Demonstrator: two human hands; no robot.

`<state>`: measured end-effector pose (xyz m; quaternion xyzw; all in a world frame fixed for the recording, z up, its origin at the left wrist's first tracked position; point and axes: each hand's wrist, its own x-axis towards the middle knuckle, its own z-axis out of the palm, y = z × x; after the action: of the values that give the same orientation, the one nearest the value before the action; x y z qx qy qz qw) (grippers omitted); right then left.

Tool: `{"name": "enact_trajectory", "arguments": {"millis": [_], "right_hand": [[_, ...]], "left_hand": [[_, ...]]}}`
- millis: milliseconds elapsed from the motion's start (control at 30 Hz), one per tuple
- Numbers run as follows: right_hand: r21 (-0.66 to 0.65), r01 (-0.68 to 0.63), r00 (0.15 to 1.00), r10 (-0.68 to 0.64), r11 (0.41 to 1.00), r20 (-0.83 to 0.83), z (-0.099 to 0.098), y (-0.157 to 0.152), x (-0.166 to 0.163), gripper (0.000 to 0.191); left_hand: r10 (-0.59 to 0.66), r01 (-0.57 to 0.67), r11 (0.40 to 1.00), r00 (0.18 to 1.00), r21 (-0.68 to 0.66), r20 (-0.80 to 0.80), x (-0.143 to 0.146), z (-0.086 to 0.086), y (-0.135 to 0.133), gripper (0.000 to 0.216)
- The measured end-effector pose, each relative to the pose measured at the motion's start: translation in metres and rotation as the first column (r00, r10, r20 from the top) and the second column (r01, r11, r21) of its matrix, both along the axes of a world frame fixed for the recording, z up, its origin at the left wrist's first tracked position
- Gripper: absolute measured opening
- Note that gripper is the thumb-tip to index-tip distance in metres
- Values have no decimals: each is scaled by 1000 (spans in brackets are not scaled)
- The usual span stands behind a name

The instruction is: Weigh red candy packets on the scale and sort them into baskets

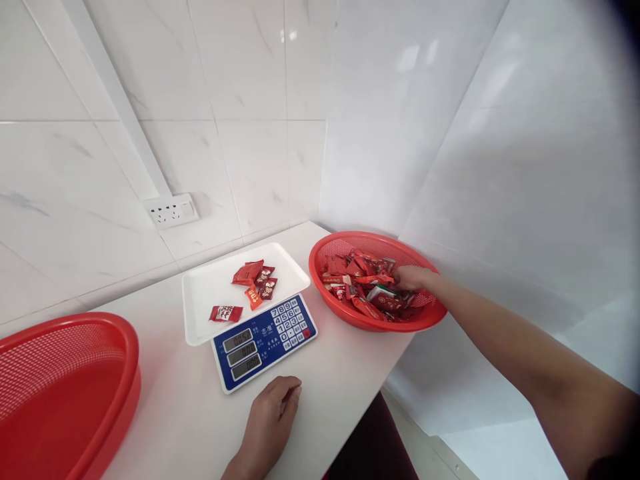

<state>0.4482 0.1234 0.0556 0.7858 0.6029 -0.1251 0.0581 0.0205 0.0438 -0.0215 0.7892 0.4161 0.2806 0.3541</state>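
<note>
My right hand (411,278) reaches into a red mesh basket (320,283) heaped with small wrapped snack packets (357,270), mostly red. Its fingertips are hidden among the wrappers, so I cannot see whether they grip one. A green-and-white edged packet (383,293) lies just below the fingers. My left hand (270,415) rests on the white table, curled closed with nothing seen in it, in front of a digital scale (266,343). On the scale's white tray (205,283) are several red packets (249,273), one of them (226,313) apart near the front edge.
A second red basket (125,347) stands at the left, its visible bottom bare. Behind the table (185,400) is a tiled wall with a socket (173,211); a smooth wall rises close by on the right. The table's edge runs down beneath the right-hand basket.
</note>
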Motion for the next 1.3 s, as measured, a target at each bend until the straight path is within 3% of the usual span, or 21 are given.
{"name": "enact_trajectory", "arguments": {"millis": [133,267,333,433,533,633,800,933,1033,1167,1300], "right_hand": [[39,17,999,-16,999,-38,14,-3,3,25],[144,50,996,-39,988,-83,40,-9,-2,33],[195,117,978,-79,974,-193,56,-14,-12,38],[250,209,864,-59,945,-500,73,-17,-38,42],[314,176,735,88,933,-672,77,-13,-75,41],[304,88,671,169,948,-722,70,-1,-119,38],[293,-67,703,254,954,-664,57,29,-194,35],[355,-44,702,282,934,-654,62,41,-233,36],[369,-5,659,280,930,-698,67,28,-241,40],[254,3,506,218,967,-835,44,-12,-232,42],[73,-41,248,81,997,-965,-13,-50,-222,47]], "left_hand": [[-6,6,1000,1000,-10,8,0,-1,0,22],[12,-11,1000,999,-24,49,2,-4,-1,22],[27,-25,1000,997,-17,76,3,-6,-2,21],[26,-26,1000,996,2,82,3,-5,-1,19],[1,-2,1000,999,20,39,2,-1,-2,18],[7,-7,999,1000,32,6,1,3,-4,18],[24,-24,999,1000,31,-14,0,6,-6,20],[34,-33,999,999,40,-23,0,7,-7,21],[29,-28,999,999,44,-26,0,7,-8,20],[2,0,998,999,55,-40,1,7,-8,21],[-51,54,996,998,66,-48,2,7,-9,21]]}}
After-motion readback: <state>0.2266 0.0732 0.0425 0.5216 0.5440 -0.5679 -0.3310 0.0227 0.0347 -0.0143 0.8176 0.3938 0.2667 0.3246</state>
